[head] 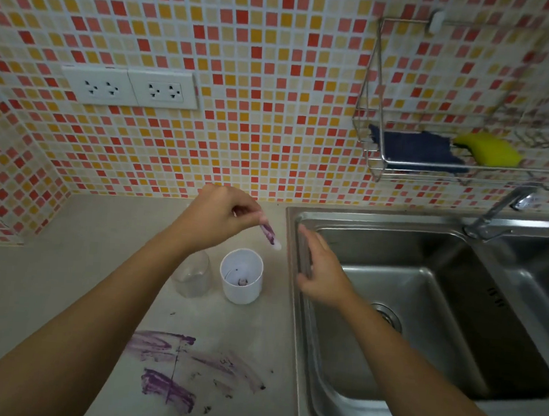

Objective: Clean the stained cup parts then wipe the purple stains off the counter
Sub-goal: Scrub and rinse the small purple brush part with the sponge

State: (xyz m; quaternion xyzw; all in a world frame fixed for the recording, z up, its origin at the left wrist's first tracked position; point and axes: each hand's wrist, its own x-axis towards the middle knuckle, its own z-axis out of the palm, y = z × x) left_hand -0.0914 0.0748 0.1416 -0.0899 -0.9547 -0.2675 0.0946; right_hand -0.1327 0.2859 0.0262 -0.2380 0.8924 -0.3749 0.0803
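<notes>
My left hand [223, 217] pinches a small white stick-like cup part [269, 235] smeared with purple, holding it in the air above the counter. Below it stands a white cup [241, 276] with a purple bit at its bottom, and a clear plastic cup [194, 275] stands just to its left. My right hand [320, 270] hovers with fingers apart over the sink's left rim and holds nothing. Purple stains [168, 367] are smeared across the grey counter [65, 257] near the front.
A double steel sink [422, 318] fills the right side, with a tap [499, 209] at its back. A wire rack [378, 163] on the tiled wall holds a blue cloth [415, 150] and a yellow sponge [488, 149]. Two wall sockets [130, 88] sit at the left.
</notes>
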